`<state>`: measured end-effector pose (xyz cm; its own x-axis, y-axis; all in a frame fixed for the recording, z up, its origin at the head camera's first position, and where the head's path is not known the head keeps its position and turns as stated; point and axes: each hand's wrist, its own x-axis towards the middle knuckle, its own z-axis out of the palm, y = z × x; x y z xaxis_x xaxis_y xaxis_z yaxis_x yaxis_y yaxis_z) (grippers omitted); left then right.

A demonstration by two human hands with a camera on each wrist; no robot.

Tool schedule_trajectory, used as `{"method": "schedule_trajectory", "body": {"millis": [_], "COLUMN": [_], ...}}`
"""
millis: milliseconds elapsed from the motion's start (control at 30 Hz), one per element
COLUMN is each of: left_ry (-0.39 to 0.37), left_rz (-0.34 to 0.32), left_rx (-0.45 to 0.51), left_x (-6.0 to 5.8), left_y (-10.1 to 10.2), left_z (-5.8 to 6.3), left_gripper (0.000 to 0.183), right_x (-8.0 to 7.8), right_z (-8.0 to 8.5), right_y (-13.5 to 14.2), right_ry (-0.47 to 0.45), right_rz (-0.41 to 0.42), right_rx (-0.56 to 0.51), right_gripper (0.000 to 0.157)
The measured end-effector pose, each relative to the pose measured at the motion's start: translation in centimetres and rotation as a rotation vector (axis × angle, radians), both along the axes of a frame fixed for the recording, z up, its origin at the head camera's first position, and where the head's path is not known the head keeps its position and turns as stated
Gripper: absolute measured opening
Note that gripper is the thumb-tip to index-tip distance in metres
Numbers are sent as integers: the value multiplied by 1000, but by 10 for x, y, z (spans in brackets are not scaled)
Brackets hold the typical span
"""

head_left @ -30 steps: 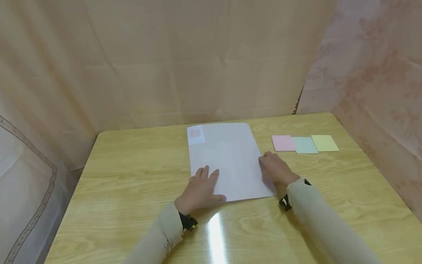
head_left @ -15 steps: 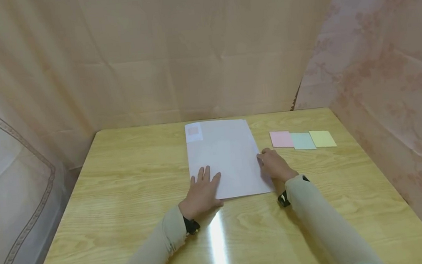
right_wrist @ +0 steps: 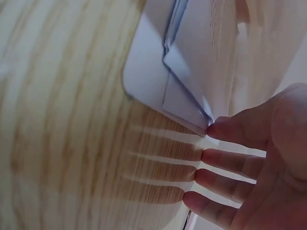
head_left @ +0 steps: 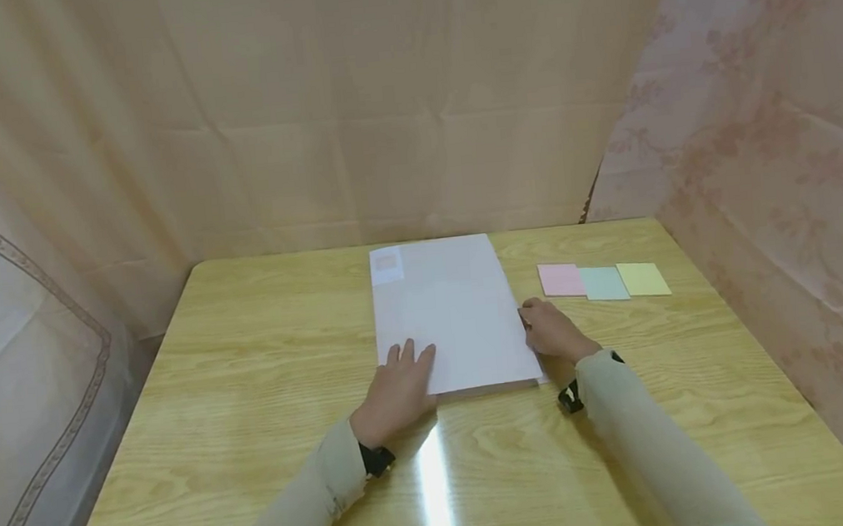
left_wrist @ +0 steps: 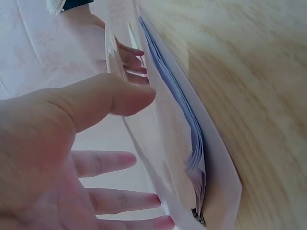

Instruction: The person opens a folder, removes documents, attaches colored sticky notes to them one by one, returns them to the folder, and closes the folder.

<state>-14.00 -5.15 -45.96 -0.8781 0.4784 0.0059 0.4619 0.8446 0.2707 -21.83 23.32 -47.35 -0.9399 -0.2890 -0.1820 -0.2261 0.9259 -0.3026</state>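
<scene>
A white paper folder (head_left: pixel 463 309) lies on the table, with a small label (head_left: pixel 387 264) at its far left corner. Its cover is raised along the near edge, and several loose sheets (left_wrist: pixel 177 88) show inside. My left hand (head_left: pixel 395 386) rests over the near left corner, fingers straight along the cover; its thumb points at the gap in the left wrist view. At the folder's right edge, my right hand (head_left: pixel 554 331) pinches the edge, its thumb (right_wrist: pixel 230 132) at the sheets' corner. Its index finger is mostly hidden.
Pink (head_left: pixel 562 280), green (head_left: pixel 604 283) and yellow (head_left: pixel 643 279) sticky note pads lie in a row to the right of the folder. Curtains (head_left: pixel 393 115) hang behind the wooden table (head_left: pixel 268 310) and at both sides.
The cover's near edge has lifted, showing a gap beneath it. My left hand has shifted slightly, its fingers now lying nearer the corner. My right hand has stayed at the right edge.
</scene>
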Motion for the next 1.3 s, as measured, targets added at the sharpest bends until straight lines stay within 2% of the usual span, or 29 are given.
{"method": "schedule_trajectory", "body": {"millis": [167, 433, 533, 700, 933, 1033, 1167, 1300], "left_ry": [22, 33, 19, 37, 53, 11, -84, -160], "left_rz": [23, 89, 120, 157, 237, 306, 396, 454], "left_rx": [57, 122, 167, 241, 381, 436, 546, 674], "left_x": [2, 7, 11, 13, 14, 15, 15, 16], "left_y": [-5, -14, -17, -20, -26, -29, -35, -42], "left_z": [0, 2, 3, 0, 3, 5, 6, 4], "left_gripper": [63, 64, 64, 66, 68, 66, 64, 66], "right_x": [-1, -3, -2, 0, 1, 1, 0, 1], "right_z": [1, -1, -1, 2, 7, 7, 7, 6], "right_y": [2, 6, 6, 4, -5, -10, -16, -22], "right_ry": [16, 61, 45, 9, -87, -71, -42, -59], "right_rz": [15, 20, 14, -3, -108, -97, -61, -42], "right_rx": [-18, -81, -100, -127, -188, -184, -177, -181], "right_gripper": [40, 37, 39, 41, 51, 53, 56, 60]}}
